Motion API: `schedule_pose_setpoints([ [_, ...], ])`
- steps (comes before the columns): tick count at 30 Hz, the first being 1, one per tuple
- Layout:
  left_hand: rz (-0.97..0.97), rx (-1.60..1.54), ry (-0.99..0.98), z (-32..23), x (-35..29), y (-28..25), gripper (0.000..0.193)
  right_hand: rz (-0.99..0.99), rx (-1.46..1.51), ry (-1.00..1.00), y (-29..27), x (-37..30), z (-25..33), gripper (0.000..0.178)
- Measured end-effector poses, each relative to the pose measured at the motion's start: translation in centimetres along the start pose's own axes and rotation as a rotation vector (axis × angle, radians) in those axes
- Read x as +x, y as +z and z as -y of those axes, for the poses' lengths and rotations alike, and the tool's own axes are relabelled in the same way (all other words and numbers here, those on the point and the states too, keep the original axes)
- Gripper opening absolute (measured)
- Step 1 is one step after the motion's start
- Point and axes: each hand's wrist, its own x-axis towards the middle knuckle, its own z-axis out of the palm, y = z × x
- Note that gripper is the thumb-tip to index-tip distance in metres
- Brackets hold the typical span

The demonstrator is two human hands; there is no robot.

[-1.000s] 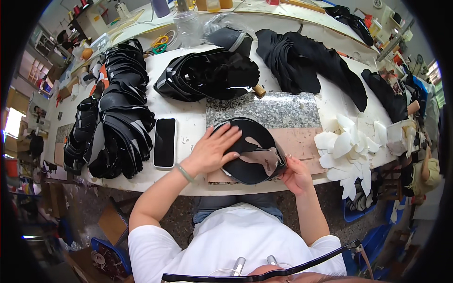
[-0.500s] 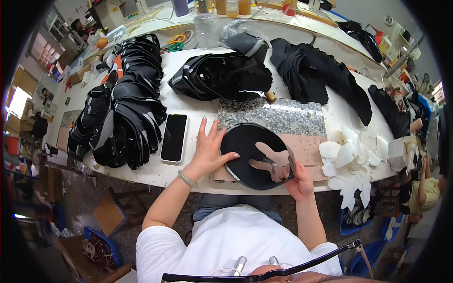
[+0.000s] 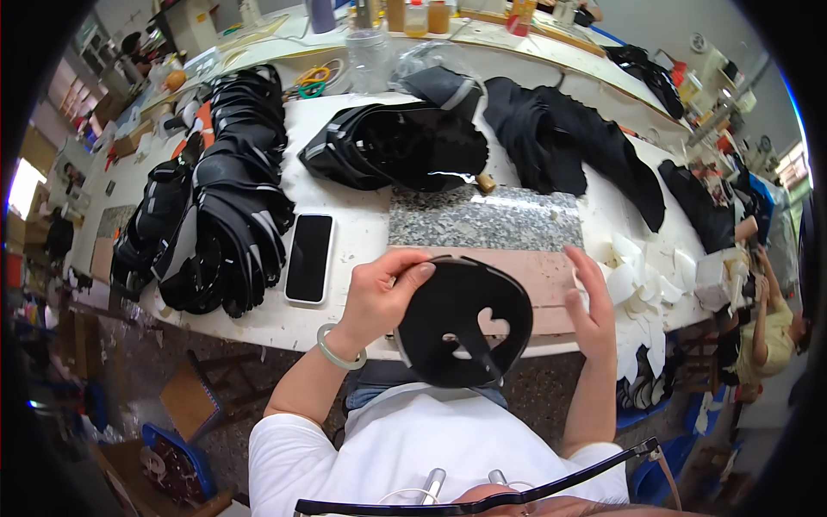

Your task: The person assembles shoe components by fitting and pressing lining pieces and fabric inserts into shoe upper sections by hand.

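My left hand [image 3: 389, 297] pinches the upper left edge of a black, rounded shoe upper [image 3: 431, 327] between thumb and fingers. The piece is lifted over the table's front edge, and its cut-out openings show to the right of its middle. To the right of it, my right hand [image 3: 593, 310] is raised, with thumb and fingers apart and nothing visible in them. Behind that hand lies a pile of thin white curved pieces [image 3: 633, 284]. Whether the fingers touch a white piece is not plain.
A phone [image 3: 310, 258] lies left of a speckled stone slab [image 3: 482, 220] and a pinkish board [image 3: 543, 293]. Stacks of black uppers [image 3: 228, 189] stand left, with more black pieces [image 3: 396, 146] behind. A person [image 3: 771, 332] sits at far right.
My right hand has let go of the shoe upper and moved right. My left hand, earlier spread on its edge, now grips it; the piece has come nearer to me and turned.
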Motion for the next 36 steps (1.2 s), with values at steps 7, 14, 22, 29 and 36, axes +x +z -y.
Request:
schedule_pose_setpoints([
  [7,0.142,0.065,0.142,-2.0,0.2,2.1,0.018,0.357,0.049,0.081,4.9,4.2,6.8,0.029],
  [14,0.097,0.006,-0.098,-0.5,-0.4,1.1,0.018,0.287,0.661,0.648,6.6,4.2,5.1,0.025],
  [22,0.203,-0.271,-0.261,-1.7,1.1,1.7,0.02,0.259,0.036,0.086,6.3,5.8,4.8,0.022],
  [29,0.219,0.087,-0.163,0.5,1.3,0.3,0.023,0.327,0.061,0.214,6.5,7.0,4.2,0.024],
  [36,0.211,-0.243,-0.273,1.6,3.2,0.9,0.026,0.241,0.172,0.29,7.4,8.5,0.6,0.027],
])
